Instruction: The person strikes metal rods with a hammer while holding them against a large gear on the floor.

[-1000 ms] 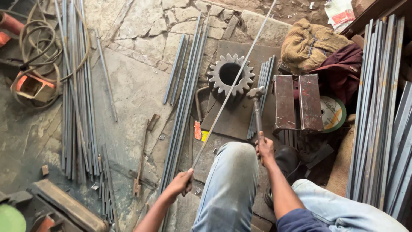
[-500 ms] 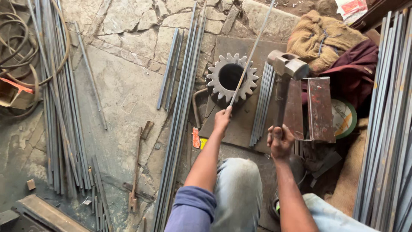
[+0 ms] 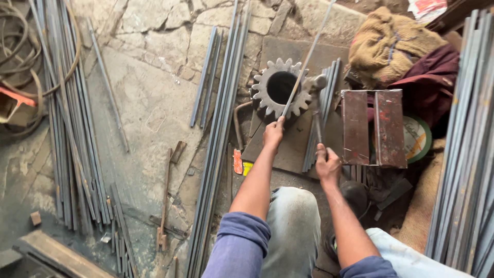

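Note:
My left hand [image 3: 273, 133] grips a long thin steel rod [image 3: 307, 56] near its lower end; the rod slants up and to the right, crossing the hole of a large toothed steel gear [image 3: 267, 95] that lies on a flat metal plate [image 3: 288, 149]. My right hand [image 3: 327, 166] holds the handle of a hammer [image 3: 315, 87], whose head is down at the gear's right rim, touching or just above the rod. Both forearms reach forward over my knees.
Bundles of long steel rods lie on the stone floor at left [image 3: 67, 128], centre [image 3: 218, 128] and far right [image 3: 463, 154]. A rusty angle piece [image 3: 373, 126] stands right of the plate, cloth sacks [image 3: 396, 46] behind it. A rusty tool [image 3: 165, 195] lies on the floor.
My left hand slid up the rod from near my knee to the gear. The hammer rose high, then came down onto the rod at the gear's rim.

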